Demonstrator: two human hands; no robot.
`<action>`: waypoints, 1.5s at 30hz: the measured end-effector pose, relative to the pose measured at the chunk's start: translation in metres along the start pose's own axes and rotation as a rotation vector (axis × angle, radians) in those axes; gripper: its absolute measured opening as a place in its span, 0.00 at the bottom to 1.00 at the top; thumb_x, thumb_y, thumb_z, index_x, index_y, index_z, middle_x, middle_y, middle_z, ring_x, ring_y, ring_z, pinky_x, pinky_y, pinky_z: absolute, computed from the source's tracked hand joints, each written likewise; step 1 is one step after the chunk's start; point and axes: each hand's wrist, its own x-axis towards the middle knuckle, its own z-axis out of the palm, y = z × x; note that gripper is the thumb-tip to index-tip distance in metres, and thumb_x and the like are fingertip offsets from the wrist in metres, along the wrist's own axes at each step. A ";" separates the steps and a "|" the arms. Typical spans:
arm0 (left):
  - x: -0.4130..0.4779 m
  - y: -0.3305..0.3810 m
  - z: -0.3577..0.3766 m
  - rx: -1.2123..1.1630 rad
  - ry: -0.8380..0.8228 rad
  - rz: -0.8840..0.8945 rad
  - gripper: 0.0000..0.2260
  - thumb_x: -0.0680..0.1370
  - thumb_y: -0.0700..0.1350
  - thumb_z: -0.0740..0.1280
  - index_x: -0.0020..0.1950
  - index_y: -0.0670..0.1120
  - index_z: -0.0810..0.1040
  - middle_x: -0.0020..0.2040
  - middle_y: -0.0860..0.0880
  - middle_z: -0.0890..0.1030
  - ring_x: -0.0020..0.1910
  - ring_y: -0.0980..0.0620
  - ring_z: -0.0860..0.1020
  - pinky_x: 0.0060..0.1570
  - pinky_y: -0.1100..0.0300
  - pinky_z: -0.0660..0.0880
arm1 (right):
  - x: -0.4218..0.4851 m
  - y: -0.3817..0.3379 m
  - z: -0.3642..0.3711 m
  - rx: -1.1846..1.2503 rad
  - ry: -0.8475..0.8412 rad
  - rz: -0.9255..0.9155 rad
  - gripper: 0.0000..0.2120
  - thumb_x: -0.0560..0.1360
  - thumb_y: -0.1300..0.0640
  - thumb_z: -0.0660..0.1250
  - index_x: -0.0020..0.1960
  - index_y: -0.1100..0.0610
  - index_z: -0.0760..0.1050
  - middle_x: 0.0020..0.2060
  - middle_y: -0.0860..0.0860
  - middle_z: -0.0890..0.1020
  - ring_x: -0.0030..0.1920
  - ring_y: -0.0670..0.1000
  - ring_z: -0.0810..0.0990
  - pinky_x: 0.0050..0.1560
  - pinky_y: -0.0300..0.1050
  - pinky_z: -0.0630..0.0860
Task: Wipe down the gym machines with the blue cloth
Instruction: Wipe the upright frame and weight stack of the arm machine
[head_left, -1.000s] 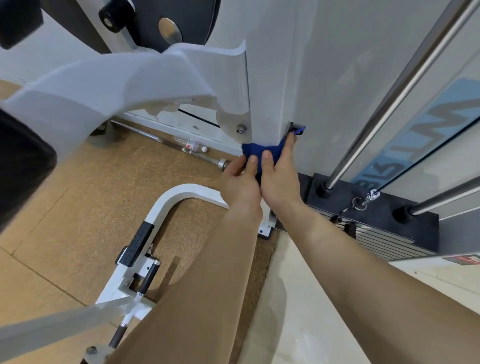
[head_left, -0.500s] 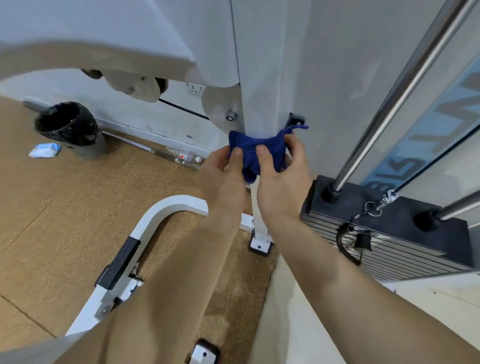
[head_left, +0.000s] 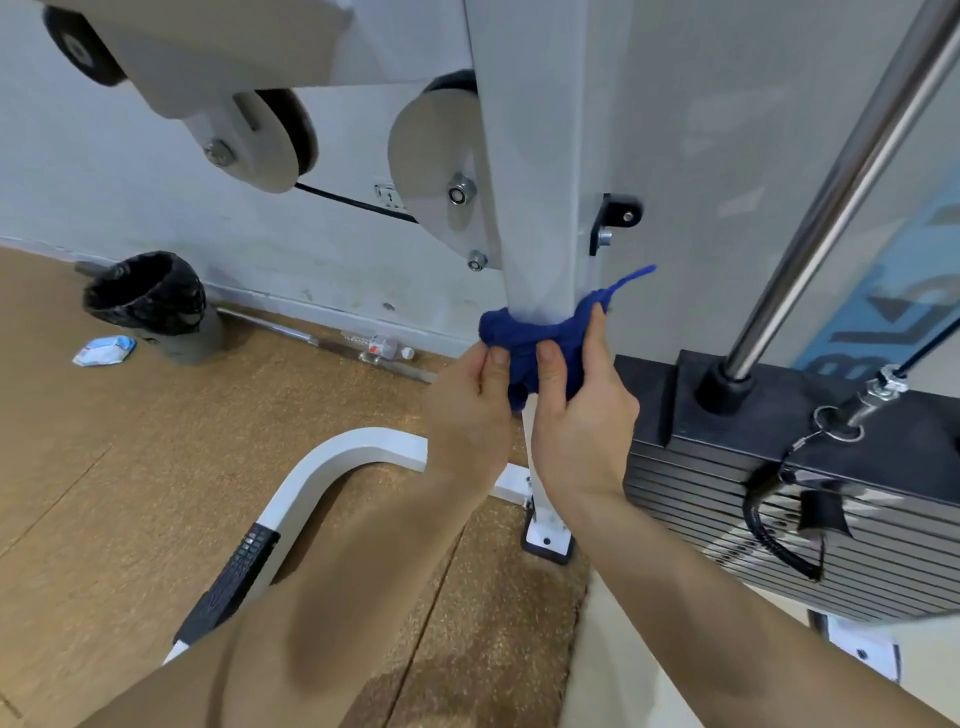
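A blue cloth (head_left: 524, 338) is wrapped around the white upright post (head_left: 530, 156) of a gym machine. My left hand (head_left: 470, 410) grips the cloth's left side, thumb on its front. My right hand (head_left: 582, 410) grips its right side, fingers curled round the post; a loose cloth tail sticks up to the right. Both hands sit side by side, low on the post and above its bolted foot (head_left: 545, 538).
A black weight stack (head_left: 779, 519) with chrome guide rods (head_left: 841, 187) stands right of the post. White pulleys (head_left: 436, 156) hang at upper left. A curved white base tube (head_left: 322, 478) lies on the cork floor. A black-lined bin (head_left: 156, 301), a barbell and a plastic bottle (head_left: 384, 345) line the wall.
The view has risen and the hands with the cloth have slid up the post, from near the base plate to higher above the foot. Both hands keep their grip.
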 end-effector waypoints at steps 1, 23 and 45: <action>0.000 -0.003 0.000 0.008 -0.009 -0.004 0.17 0.85 0.44 0.58 0.36 0.52 0.71 0.27 0.60 0.74 0.28 0.60 0.70 0.30 0.68 0.64 | -0.001 0.004 0.001 -0.001 -0.005 0.005 0.31 0.79 0.38 0.56 0.80 0.43 0.54 0.62 0.47 0.81 0.61 0.51 0.79 0.63 0.55 0.76; -0.008 -0.072 0.036 -0.092 0.016 0.060 0.12 0.84 0.51 0.59 0.44 0.50 0.77 0.33 0.55 0.80 0.31 0.59 0.75 0.32 0.70 0.68 | -0.011 0.066 0.027 0.011 0.055 -0.110 0.30 0.83 0.52 0.57 0.81 0.39 0.49 0.61 0.43 0.81 0.56 0.44 0.80 0.54 0.36 0.74; -0.024 -0.178 0.052 -0.083 -0.244 0.039 0.10 0.84 0.50 0.60 0.52 0.52 0.80 0.40 0.53 0.84 0.41 0.53 0.81 0.40 0.58 0.76 | -0.037 0.173 0.065 0.107 0.041 -0.044 0.28 0.84 0.59 0.52 0.82 0.52 0.49 0.77 0.47 0.65 0.76 0.48 0.65 0.75 0.55 0.64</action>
